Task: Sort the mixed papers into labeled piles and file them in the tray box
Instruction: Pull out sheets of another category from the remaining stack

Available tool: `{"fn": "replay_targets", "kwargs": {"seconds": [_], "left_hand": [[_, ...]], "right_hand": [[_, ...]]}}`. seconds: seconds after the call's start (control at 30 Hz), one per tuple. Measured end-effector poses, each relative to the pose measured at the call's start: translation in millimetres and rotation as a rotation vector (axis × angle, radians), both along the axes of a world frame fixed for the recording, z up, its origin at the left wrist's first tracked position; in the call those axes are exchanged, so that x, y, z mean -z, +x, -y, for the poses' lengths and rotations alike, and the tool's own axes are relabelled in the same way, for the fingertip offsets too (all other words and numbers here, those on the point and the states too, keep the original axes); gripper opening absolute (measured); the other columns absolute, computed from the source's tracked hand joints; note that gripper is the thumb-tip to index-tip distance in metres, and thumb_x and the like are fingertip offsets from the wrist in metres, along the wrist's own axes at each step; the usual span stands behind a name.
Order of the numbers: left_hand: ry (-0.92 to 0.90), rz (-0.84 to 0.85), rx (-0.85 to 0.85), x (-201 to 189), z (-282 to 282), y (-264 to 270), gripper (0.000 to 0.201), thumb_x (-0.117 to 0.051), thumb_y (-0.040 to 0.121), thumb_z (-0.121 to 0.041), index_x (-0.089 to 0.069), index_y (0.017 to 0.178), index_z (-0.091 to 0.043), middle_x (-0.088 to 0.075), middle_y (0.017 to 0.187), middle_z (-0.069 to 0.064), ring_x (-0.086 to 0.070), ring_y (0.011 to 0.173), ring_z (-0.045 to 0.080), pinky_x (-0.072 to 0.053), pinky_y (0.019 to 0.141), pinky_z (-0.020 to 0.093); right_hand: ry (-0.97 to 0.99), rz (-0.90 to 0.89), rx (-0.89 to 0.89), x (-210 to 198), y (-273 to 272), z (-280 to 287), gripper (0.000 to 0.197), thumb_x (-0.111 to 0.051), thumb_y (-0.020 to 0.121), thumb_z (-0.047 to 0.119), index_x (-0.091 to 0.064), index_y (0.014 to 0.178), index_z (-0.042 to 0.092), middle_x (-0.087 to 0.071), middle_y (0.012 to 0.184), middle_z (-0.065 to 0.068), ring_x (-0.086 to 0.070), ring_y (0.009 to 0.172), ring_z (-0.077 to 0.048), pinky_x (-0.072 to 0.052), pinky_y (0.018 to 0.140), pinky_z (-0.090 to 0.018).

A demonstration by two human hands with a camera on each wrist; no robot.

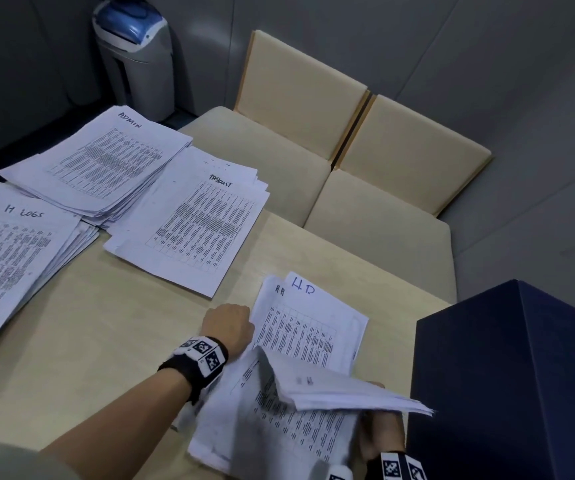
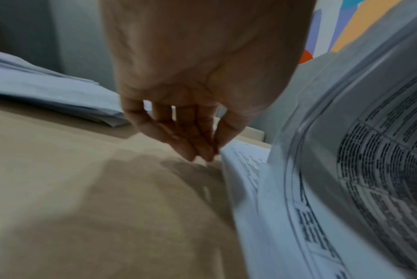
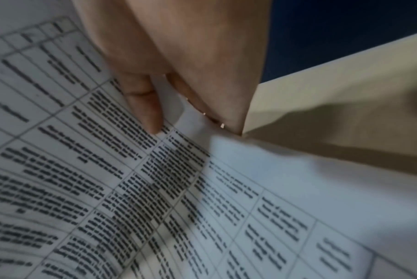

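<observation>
Your right hand (image 1: 381, 436) lifts a curling sheaf of printed sheets (image 1: 341, 389).
Its fingers (image 3: 143, 105) pinch the sheaf; your left hand (image 1: 227, 327), fingers loosely curled, touches the smooth worktop (image 1: 106, 323).

Dim, even indoor light; both wrist views are motion-blurred, with soft shadows and wide-angle bending at edges.
</observation>
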State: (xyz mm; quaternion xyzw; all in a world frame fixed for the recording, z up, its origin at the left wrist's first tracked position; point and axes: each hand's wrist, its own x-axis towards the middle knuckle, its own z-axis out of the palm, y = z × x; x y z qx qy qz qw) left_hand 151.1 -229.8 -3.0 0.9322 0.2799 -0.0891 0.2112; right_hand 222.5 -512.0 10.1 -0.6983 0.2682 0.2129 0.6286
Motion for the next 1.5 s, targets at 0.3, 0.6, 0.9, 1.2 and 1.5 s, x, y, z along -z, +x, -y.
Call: {"fn": "replay_targets", "kwargs": {"seconds": [0.3, 0.6, 0.9, 1.2, 1.5], "left_hand": [[-0.965, 0.374, -0.211, -5, 1, -13, 0.03, -0.072, 0.084, -0.001, -0.045, 0.078, -0.014, -0.045, 0.054, -0.009, -0.037, 0.046, 0.007, -0.033, 0.05, 0.023], [-1.045, 0.456, -0.297, -10, 9, -10, 0.025, -0.071, 0.078, 0.001, -0.068, 0.102, -0.007, -0.076, 0.096, 0.007, -0.074, 0.087, 0.021, -0.06, 0.08, 0.042], [-0.931, 0.463, -0.437, 11, 14, -8, 0.022, -0.07, 0.088, -0.037, -0.073, 0.1, -0.018, -0.076, 0.095, -0.002, -0.072, 0.088, 0.016, -0.059, 0.083, 0.04], [-0.921, 0.42, -0.522, 13, 5, -2, 0.023, -0.06, 0.097, -0.023, -0.07, 0.113, -0.01, -0.074, 0.099, 0.005, -0.07, 0.089, 0.022, -0.057, 0.085, 0.04], [-1.24, 0.445, -0.444, -9, 6, -6, 0.036, -0.082, 0.076, -0.025, -0.07, 0.105, -0.007, -0.077, 0.098, 0.009, -0.073, 0.092, 0.029, -0.056, 0.088, 0.049]], "right_hand": [[0.254, -0.092, -0.048, -18, -3, -11, 0.023, -0.042, 0.092, 0.001, -0.063, 0.098, 0.004, -0.074, 0.072, -0.006, -0.071, 0.063, -0.021, -0.054, 0.057, -0.029], [0.004, -0.061, 0.024, -9, 9, -15, 0.01, -0.054, 0.082, -0.012, -0.057, 0.076, -0.004, -0.057, 0.072, -0.013, -0.052, 0.063, -0.027, -0.041, 0.058, -0.034], [-0.078, -0.028, 0.096, -3, 8, -13, 0.012, -0.06, 0.078, -0.009, -0.058, 0.069, -0.002, -0.057, 0.057, -0.011, -0.052, 0.054, -0.024, -0.043, 0.055, -0.033], [0.075, 0.044, 0.238, 8, 8, 12, 0.023, -0.054, 0.063, -0.004, -0.057, 0.086, -0.007, -0.058, 0.086, -0.019, -0.057, 0.077, -0.031, -0.048, 0.071, -0.039], [0.2, -0.031, 0.029, -3, 5, 2, 0.025, -0.039, 0.08, -0.014, -0.058, 0.077, 0.002, -0.061, 0.063, -0.01, -0.053, 0.068, -0.029, -0.041, 0.064, -0.034]]}}
